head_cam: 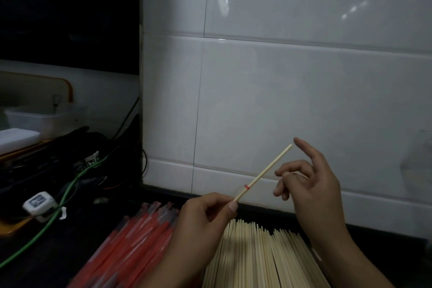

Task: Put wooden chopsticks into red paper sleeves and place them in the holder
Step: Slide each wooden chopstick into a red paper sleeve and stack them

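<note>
Head cam shows the left hand [205,215] pinching one chopstick [264,172] by its lower end, tip pointing toward 1 o'clock, with a small red band [247,186] around it. Right hand [311,180] sits loose at 3 o'clock, fingers apart, holding nothing. Red sleeves [138,241] lie at 7 o'clock, bare chopstick pile [261,257] at 6.

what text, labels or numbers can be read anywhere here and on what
None can be read.
White device on the left counter: a dark printed patch on top, too blurred to read.
Small dark-and-white items behind the cables: markings that may be digits, too small and dim to tell.
Red paper sleeves: no legible print.
Chopstick in the left hand: only a plain red band.
</note>
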{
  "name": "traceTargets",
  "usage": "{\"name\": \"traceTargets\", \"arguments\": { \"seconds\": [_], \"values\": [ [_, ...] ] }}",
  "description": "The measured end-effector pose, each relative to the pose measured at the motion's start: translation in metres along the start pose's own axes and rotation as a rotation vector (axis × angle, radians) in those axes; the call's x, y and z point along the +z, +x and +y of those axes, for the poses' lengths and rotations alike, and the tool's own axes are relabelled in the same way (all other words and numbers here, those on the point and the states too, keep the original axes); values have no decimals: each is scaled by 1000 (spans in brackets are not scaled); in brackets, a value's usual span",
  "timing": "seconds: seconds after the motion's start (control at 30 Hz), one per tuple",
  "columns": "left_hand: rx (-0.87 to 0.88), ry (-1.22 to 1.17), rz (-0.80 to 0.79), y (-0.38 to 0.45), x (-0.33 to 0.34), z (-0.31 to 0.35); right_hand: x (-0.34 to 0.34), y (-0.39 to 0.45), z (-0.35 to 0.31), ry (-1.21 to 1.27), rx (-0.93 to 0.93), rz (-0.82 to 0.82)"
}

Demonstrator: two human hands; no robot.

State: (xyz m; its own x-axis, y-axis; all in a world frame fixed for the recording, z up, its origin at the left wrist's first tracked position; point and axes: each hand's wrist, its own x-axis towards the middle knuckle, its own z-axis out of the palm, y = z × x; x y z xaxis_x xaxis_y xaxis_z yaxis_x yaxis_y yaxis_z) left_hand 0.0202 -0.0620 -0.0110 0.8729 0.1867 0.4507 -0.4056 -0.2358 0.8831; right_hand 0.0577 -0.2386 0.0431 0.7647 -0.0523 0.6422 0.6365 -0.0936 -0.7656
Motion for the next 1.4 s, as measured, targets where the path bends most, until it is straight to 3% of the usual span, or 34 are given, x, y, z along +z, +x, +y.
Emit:
{"name": "traceTargets", "arguments": {
  "seconds": [0.2, 0.27, 0.37, 0.43, 0.5, 0.53, 0.63, 0.7, 0.77, 1.1, 1.3, 1.4],
  "values": [
    [0, -13, 18, 0, 1, 1, 7, -7, 6, -145, -99, -109],
    [13, -14, 18, -1, 1, 2, 9, -11, 9, -222, -113, -212],
    [27, -9, 10, -1, 1, 2, 9, -19, 13, -213, 12, -379],
    [10, -18, 11, 0, 1, 1, -2, -24, 20, -178, 98, -329],
    [-10, -11, 13, 1, 2, -2, -17, -27, 27, -375, 98, -247],
    [-19, -6, 12, 1, 2, -3, -24, -29, 29, -554, 102, -296],
    [-55, -38, 9, 2, 2, -6, -20, -43, 26, -974, 248, -697],
    [-70, -73, 9, 3, 3, -7, -9, -53, 28, -1066, 334, -907],
    [-58, -68, 8, 2, 3, -8, 2, -57, 33, -1141, 364, -1005],
    [-13, -43, 4, -1, 3, -5, 16, -61, 33, -1194, 432, -959],
    [-20, -34, -1, -2, 3, -6, 4, -59, 25, -965, 526, -738],
    [-10, -37, 3, 0, 3, -7, -11, -47, 21, -697, 492, -636]
  ]
}}
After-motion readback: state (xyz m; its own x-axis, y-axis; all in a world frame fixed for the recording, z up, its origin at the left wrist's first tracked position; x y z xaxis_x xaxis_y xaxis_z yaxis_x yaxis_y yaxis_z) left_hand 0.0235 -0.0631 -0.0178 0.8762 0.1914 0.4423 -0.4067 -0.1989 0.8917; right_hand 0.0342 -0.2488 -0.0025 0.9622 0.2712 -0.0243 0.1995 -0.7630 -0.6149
